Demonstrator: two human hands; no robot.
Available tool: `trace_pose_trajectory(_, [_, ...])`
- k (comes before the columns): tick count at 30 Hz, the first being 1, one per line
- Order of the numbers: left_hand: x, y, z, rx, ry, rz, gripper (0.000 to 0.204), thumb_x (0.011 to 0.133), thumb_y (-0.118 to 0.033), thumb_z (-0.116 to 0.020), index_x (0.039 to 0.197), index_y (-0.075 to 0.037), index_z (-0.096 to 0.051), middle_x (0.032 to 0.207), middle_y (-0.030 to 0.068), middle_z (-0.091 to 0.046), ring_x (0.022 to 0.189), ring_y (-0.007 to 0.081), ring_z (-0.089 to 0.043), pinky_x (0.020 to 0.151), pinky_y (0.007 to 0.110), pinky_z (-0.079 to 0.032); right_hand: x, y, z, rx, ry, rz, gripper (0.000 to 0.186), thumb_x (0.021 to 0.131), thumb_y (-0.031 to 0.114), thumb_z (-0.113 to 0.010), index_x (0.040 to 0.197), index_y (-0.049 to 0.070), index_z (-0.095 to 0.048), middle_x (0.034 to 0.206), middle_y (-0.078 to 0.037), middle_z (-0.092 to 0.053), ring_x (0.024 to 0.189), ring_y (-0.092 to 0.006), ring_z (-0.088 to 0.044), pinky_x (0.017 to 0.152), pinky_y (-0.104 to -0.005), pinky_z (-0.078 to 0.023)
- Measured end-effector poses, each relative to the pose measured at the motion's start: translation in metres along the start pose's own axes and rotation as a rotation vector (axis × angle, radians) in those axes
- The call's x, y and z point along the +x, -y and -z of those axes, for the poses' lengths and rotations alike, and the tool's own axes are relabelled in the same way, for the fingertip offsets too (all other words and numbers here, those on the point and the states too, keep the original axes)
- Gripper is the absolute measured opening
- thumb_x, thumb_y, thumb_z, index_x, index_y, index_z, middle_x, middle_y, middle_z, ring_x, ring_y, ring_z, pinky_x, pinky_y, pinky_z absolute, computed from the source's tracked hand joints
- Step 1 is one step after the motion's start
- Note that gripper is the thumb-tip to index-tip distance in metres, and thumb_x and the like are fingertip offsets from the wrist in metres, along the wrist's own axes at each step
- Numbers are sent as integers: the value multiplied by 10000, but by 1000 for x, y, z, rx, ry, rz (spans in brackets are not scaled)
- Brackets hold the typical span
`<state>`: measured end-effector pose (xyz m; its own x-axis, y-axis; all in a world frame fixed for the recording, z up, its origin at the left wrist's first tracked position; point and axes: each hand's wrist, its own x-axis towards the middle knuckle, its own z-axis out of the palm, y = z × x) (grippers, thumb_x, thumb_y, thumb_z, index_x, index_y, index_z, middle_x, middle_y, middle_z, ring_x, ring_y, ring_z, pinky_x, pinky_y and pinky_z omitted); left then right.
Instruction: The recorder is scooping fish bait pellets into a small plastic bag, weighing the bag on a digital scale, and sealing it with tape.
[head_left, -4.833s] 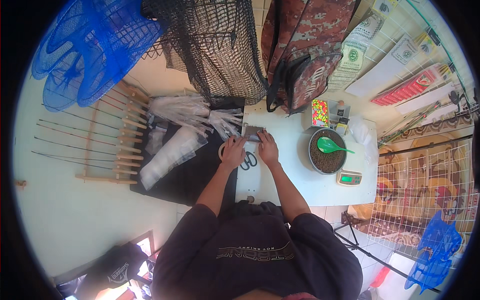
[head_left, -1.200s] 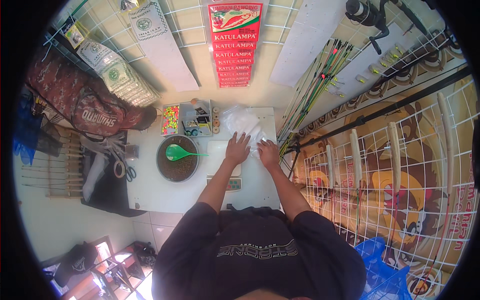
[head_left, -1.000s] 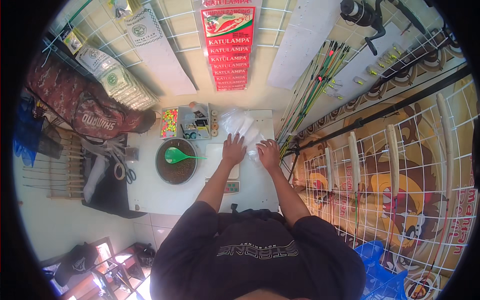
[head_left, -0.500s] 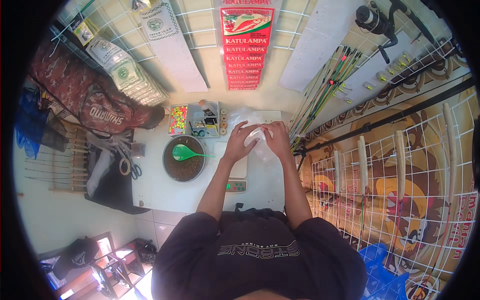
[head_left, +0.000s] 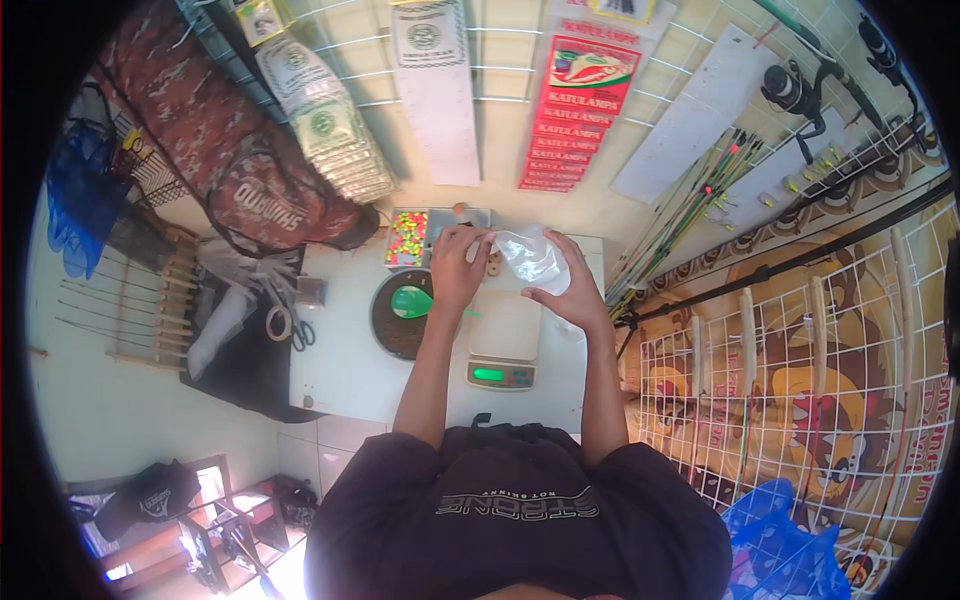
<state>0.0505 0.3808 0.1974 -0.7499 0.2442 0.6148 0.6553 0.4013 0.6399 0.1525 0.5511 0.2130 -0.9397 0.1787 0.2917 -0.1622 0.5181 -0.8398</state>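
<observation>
A clear plastic bag [head_left: 530, 258] is stretched between my hands above the far part of the white table. My left hand [head_left: 460, 265] pinches its left edge between thumb and fingers. On the other side my right hand [head_left: 578, 290] grips the bag, the thumb in front and the fingers along the right edge. Below the hands sits a digital scale [head_left: 503, 350] with a bare pale platform and a lit green display. To its left is a round tub [head_left: 385, 335] of dark granular material, partly hidden by my left forearm. A green scoop [head_left: 408, 302] lies on the granules.
A compartment tray [head_left: 408, 238] with bright beads stands behind the tub. Scissors [head_left: 303, 335] and a tape roll [head_left: 279, 322] lie at the left. Thin rods [head_left: 690, 215] lean at the right, near a white wire grid [head_left: 780, 360]. Red packets [head_left: 575, 120] hang ahead.
My hands have moved apart, and the bag is spread wider between them. The whole view has shifted, so the table and wall appear farther right. More of the scale shows now.
</observation>
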Motion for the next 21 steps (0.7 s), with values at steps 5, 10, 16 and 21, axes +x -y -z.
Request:
trace_pose_trajectory(5, [7, 14, 59, 79, -5, -5, 78, 787, -129, -661, 835, -69, -647, 821, 45, -646, 856, 244, -555, 777, 362, -434, 7, 29, -45, 40, -54, 101, 455, 719, 76, -714, 1148, 56, -562, 1192, -122, -564, 1167, -270, -498, 995, -354, -374])
trace_pose_trajectory(10, [0, 54, 109, 121, -4, -66, 138, 767, -158, -686, 873, -78, -646, 807, 42, -635, 838, 238, -551, 781, 359, -426, 18, 43, -94, 11, -199, 156, 157, 793, 64, -625, 943, 42, -664, 1011, -110, -636, 1032, -281, -554, 910, -370, -424])
trace_pose_trajectory(16, [-28, 88, 166, 32, 123, 68, 241, 741, -162, -710, 961, -103, -632, 790, 23, -616, 855, 234, -552, 783, 360, -425, 21, 62, -144, 116, -358, 7, 150, 858, 126, -616, 930, 3, -663, 891, -100, -646, 843, -165, -576, 800, -286, -439])
trace_pose_trajectory(21, [-67, 120, 189, -19, 297, 164, 329, 743, -180, -709, 1050, -110, -615, 1058, 65, -590, 1044, 268, -496, 912, 369, -406, 20, 58, -180, 223, -400, -66, 126, 852, 107, -599, 923, 19, -656, 883, -92, -661, 819, -158, -592, 768, -291, -450])
